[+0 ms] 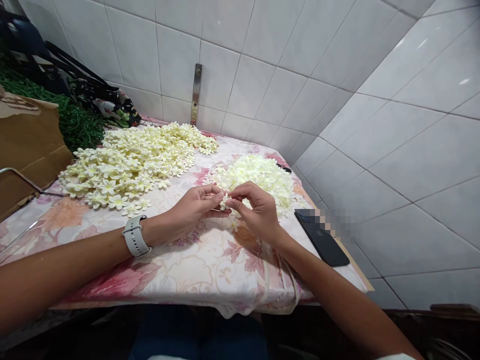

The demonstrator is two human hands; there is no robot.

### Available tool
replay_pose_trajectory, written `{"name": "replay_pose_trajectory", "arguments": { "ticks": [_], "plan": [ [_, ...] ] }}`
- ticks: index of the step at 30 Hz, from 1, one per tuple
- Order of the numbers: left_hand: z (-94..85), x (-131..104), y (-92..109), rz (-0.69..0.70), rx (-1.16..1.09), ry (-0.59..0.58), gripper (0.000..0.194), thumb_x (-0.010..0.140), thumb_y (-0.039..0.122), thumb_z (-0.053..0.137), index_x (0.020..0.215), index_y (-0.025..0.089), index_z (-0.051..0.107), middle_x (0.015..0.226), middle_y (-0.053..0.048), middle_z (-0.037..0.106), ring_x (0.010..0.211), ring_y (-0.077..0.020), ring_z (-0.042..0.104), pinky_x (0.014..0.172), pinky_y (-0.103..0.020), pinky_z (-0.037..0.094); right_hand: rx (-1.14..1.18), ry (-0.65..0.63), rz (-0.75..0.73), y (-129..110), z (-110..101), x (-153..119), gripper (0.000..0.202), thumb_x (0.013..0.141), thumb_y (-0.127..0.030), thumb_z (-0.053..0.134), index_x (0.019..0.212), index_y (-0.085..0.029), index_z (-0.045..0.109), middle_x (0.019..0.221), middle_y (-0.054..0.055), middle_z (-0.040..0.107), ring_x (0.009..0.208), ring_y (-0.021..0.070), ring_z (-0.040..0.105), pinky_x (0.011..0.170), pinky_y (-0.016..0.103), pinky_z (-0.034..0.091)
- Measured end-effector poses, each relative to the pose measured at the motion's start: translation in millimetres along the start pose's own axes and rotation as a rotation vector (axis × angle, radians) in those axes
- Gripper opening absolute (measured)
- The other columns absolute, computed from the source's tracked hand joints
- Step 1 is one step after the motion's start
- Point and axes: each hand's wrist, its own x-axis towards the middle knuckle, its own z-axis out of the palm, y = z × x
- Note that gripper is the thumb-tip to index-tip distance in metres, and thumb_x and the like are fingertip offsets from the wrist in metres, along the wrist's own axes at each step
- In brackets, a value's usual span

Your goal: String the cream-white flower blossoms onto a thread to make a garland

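Observation:
My left hand (pixel 200 202), with a white watch band (pixel 135 237) on its wrist, and my right hand (pixel 257 207) meet over the front of the table. Between their fingertips they pinch a small white flower (pixel 224 202), partly hidden by the fingers. Behind my right hand lies a heap of pale white flower pieces (pixel 258 175). A larger pile of cream flowers with yellow centres (pixel 138 160) spreads out at the left. One loose flower (pixel 234 224) rests on the cloth just below my hands.
A floral cloth (pixel 210 275) covers the table. At the right edge lies a black phone (pixel 322 237). Brown cardboard (pixel 33 145), green artificial grass (pixel 75 115) and a floral bag (pixel 108 102) stand at the left. The tiled wall (pixel 255 65) borders the back and right.

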Motion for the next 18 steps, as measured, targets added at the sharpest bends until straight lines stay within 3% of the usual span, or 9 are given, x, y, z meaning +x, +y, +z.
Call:
{"name": "replay_pose_trajectory", "arguments": {
  "ticks": [7,18],
  "plan": [
    [-3.3,0.9,-4.7,-0.035,-0.054,-0.083,0.022,0.085,0.033,0.077,0.091,0.014,0.068,0.091,-0.002,0.064,0.094,-0.0131,0.064,0.099,-0.035,0.055,-0.032,0.003,-0.117,0.2,-3.1,4.0,0.006,0.085,-0.023,0.076,0.083,-0.022,0.071,0.078,0.002,0.066,0.071,0.0146,0.062,0.066,0.031,0.049],
    [-3.8,0.6,-4.6,-0.067,-0.104,-0.083,0.020,0.087,0.030,0.075,0.091,0.011,0.068,0.097,-0.006,0.067,0.096,-0.0144,0.067,0.102,-0.035,0.054,-0.059,0.007,-0.141,-2.3,-3.7,4.1,0.010,0.084,-0.019,0.077,0.082,-0.021,0.068,0.077,0.000,0.066,0.071,0.0139,0.061,0.066,0.030,0.049]
  ]
}}
